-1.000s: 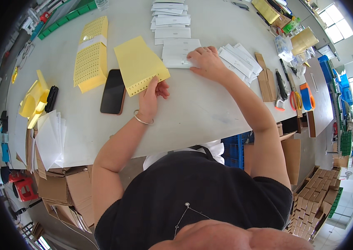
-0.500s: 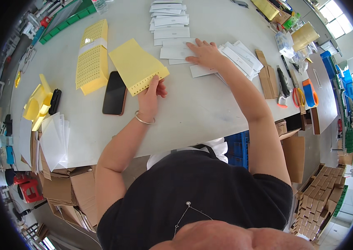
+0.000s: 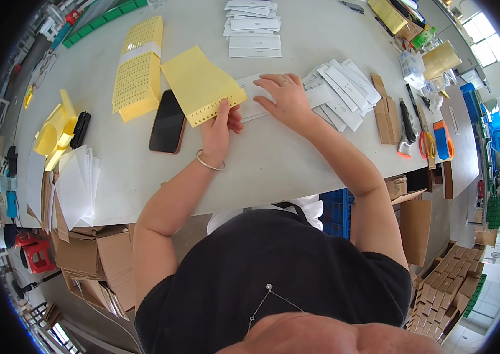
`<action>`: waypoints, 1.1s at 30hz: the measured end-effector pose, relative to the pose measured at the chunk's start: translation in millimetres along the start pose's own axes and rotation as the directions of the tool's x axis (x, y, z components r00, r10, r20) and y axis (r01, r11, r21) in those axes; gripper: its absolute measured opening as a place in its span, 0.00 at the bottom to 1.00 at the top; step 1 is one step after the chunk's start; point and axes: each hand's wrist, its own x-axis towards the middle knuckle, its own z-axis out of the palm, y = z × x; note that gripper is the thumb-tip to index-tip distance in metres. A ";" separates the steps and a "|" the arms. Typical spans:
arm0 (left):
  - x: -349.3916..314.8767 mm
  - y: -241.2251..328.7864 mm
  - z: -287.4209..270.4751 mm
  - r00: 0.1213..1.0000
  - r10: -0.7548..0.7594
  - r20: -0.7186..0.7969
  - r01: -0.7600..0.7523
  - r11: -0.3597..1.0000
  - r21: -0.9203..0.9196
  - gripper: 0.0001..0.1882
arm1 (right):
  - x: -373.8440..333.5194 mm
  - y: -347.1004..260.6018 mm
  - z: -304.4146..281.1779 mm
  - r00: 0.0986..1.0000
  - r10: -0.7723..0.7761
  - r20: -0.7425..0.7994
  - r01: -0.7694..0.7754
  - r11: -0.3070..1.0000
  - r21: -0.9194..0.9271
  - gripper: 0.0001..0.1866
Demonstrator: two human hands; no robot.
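Note:
My left hand (image 3: 217, 134) is closed on the lower edge of a yellow sheet stack (image 3: 197, 78), thumb on top. Rows of small dark marks run along that edge. Beside it, my right hand (image 3: 288, 105) lies over some flat white paper slips (image 3: 251, 101), fingers apart and slightly bent. The slips reach partly behind the yellow sheets. To the right is a fanned heap of white slips (image 3: 349, 88), and farther away stands an overlapping column of white slips (image 3: 255, 45). A dark phone (image 3: 167, 125) lies left of my left hand, next to a banded yellow card bundle (image 3: 138, 68).
Brown cardboard strips (image 3: 385, 118), a utility knife (image 3: 406, 127), scissors (image 3: 426, 141) and a blue-and-orange tape roll (image 3: 443, 140) lie on the right. At the left sit a yellow tape dispenser-like piece (image 3: 56, 133), a black object (image 3: 81, 130) and white papers (image 3: 76, 186).
My right hand has drawn nearer to me, and the slips under it have come away from the far column toward the yellow sheets. My left hand keeps its hold. The view has shifted slightly.

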 end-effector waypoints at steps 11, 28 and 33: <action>-2.4 -3.7 2.3 0.999 0.021 0.039 -0.023 0.999 0.038 0.13 | 8.1 -31.4 -4.4 0.937 -0.241 -0.253 0.248 0.969 -0.006 0.07; 8.3 7.1 -8.3 0.988 0.142 -0.055 -0.136 0.985 0.111 0.18 | 16.3 -17.7 5.8 0.971 -0.134 -0.199 0.152 0.985 0.079 0.03; 7.1 7.6 -7.6 0.991 0.105 -0.086 -0.099 0.993 0.068 0.17 | 11.3 -29.8 13.5 0.970 -0.241 -0.022 0.237 0.964 -0.123 0.01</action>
